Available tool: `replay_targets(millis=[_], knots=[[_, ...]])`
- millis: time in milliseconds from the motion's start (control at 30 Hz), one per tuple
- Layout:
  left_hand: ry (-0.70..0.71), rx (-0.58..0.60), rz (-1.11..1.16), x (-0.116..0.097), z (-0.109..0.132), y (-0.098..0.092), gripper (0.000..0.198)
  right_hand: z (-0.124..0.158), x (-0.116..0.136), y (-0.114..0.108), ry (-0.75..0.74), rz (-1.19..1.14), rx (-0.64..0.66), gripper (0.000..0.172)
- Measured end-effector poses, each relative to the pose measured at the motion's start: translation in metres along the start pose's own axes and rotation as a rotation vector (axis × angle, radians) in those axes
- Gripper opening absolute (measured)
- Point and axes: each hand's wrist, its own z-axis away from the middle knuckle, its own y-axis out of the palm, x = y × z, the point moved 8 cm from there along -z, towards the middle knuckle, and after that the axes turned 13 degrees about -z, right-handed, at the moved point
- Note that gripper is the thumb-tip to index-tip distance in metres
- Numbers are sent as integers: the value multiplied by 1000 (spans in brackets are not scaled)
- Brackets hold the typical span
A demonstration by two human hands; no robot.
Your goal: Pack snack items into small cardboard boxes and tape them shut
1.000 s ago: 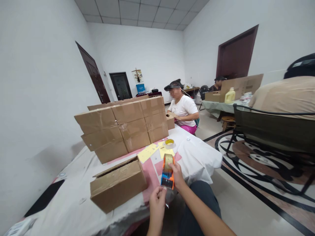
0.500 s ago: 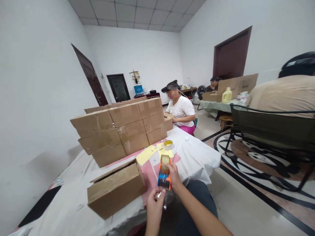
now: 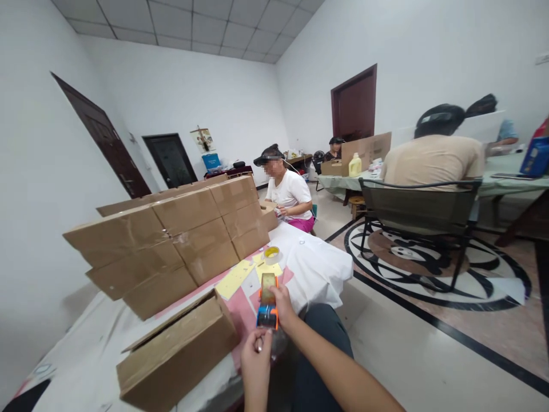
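My right hand grips an orange and blue tape dispenser loaded with a roll of clear tape, above the table's near right edge. Just below the dispenser's cutting end, my left hand pinches the loose end of the tape, which shows only as a faint glint. To the left of both hands lies a long brown cardboard box; a gap runs along its top flaps. Beyond the dispenser, a roll of tape rests near yellow paper sheets.
Stacked cardboard boxes line the far left of the cloth-covered table. A person in a white shirt sits past its far end. At right, another person sits in a dark chair by a second table.
My view has swung to the right, so the table and boxes appear farther left. Both hands stay together at the dispenser, with the left still pinching the tape end.
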Motion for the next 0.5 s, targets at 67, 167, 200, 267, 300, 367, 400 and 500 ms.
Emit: replay_targets(millis=[67,167,200,267,300,367,400,500], knots=[[3,1,-12,-4,2,-3,65,2,0,3,0,-6,-3,34],[35,2,-36,-15,7,-11,63,4,0,9,-8,-5,-6,33],[56,-5,-61,-19,9,-16,62,5,0,11,-12,-1,-4,32],[97,-29,-147,-26,14,-25,57,8,-2,15,-22,13,0,30],[107,-45,-204,-27,16,-30,53,10,-4,16,-26,24,2,29],[102,-62,-325,-23,19,-36,44,13,-7,18,-36,53,7,28],[95,-58,-379,-18,20,-37,39,13,-8,18,-43,73,11,28],[92,0,-439,0,19,-36,35,7,-7,17,-99,158,23,32]])
